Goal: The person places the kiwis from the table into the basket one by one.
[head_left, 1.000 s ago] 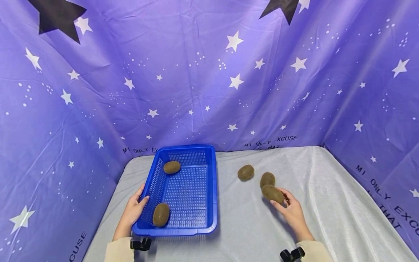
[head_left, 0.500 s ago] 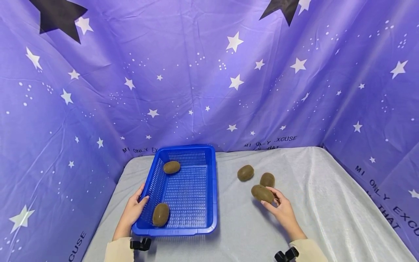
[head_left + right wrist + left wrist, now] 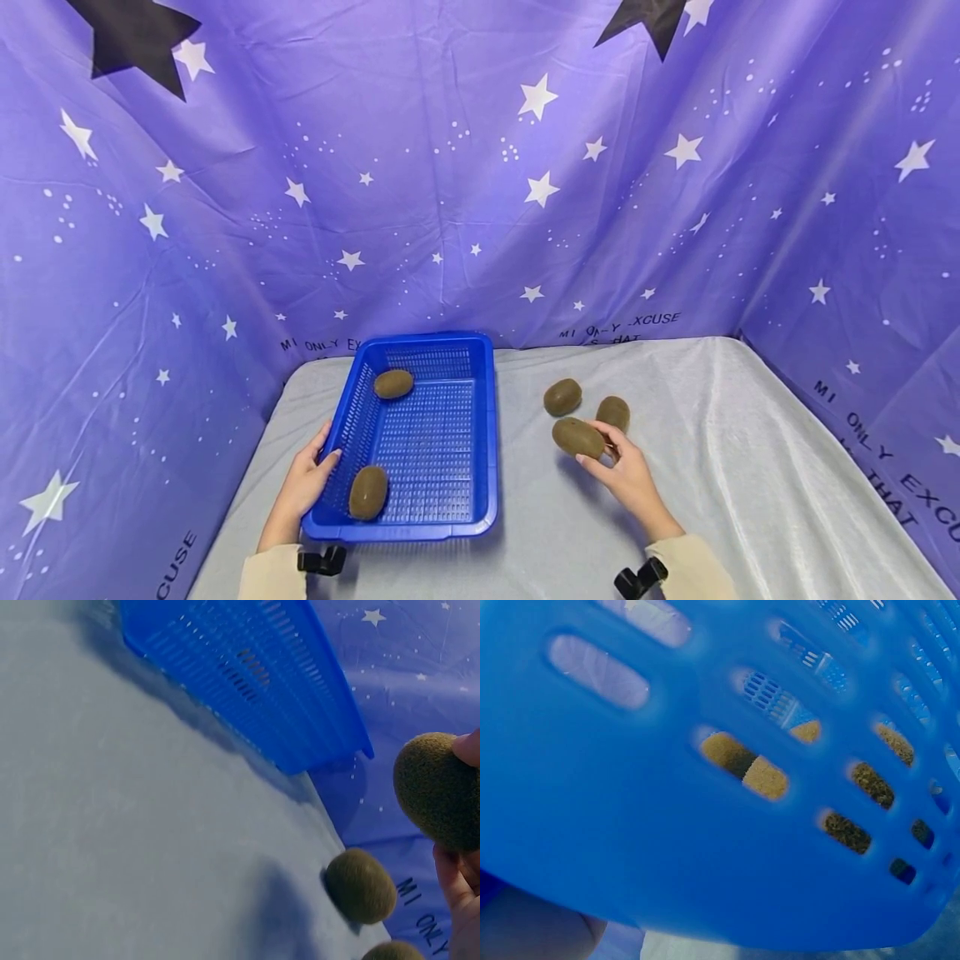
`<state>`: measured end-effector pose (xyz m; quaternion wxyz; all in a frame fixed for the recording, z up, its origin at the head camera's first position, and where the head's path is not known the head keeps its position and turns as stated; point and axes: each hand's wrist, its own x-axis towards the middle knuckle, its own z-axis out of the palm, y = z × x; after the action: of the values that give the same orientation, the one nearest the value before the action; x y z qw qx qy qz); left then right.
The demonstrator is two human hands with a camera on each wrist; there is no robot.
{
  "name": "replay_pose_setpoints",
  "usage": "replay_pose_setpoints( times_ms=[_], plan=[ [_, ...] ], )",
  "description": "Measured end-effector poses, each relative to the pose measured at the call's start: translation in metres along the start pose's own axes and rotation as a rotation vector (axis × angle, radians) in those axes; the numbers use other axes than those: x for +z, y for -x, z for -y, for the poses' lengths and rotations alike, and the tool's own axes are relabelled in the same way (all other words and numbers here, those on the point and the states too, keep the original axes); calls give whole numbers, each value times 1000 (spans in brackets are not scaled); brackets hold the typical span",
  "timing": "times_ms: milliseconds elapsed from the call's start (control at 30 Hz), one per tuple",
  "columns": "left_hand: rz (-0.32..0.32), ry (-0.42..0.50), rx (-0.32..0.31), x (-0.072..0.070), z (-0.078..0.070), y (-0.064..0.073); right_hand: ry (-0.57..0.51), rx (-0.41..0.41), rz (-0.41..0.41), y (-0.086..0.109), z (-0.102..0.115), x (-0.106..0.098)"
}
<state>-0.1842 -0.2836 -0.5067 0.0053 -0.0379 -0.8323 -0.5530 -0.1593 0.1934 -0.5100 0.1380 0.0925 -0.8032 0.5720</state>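
Observation:
My right hand (image 3: 626, 477) grips a brown kiwi (image 3: 577, 437) between thumb and fingers, raised over the cloth with its shadow below. In the right wrist view that kiwi (image 3: 435, 791) is at the right edge. My left hand (image 3: 303, 479) holds the left rim of a blue plastic basket (image 3: 491, 433), thumb over the edge. Inside the basket lie two kiwis, one near the far left corner (image 3: 393, 384) and one at the near left (image 3: 369, 492). Through the slots in the left wrist view, brown fuzzy skin (image 3: 847, 832) shows.
Two more kiwis rest on the grey cloth (image 3: 540, 517) right of the basket: one kiwi (image 3: 562, 397) farther back, another kiwi (image 3: 613, 412) partly behind my right hand. A purple star-printed curtain (image 3: 465, 208) closes off the back and sides.
My right hand has carried its kiwi leftward toward the basket, past the kiwi it was overlapping. The left hand and basket have stayed in place.

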Motion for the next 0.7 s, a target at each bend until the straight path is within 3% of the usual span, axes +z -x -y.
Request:
replay_pose_setpoints(
  times_ms=[100, 267, 533, 700],
  plan=[
    [2, 2, 1, 0, 0, 0, -28, -11, 9, -5, -8, 5],
    [3, 10, -5, -1, -1, 1, -98, -47, 29, -12, -1, 16],
    [-6, -8, -19, 0, 0, 1, -104, -70, 68, -18, 39, 28],
    [-9, -5, -18, 1, 0, 1, -106, -58, 89, -21, 51, 35]
  ],
)
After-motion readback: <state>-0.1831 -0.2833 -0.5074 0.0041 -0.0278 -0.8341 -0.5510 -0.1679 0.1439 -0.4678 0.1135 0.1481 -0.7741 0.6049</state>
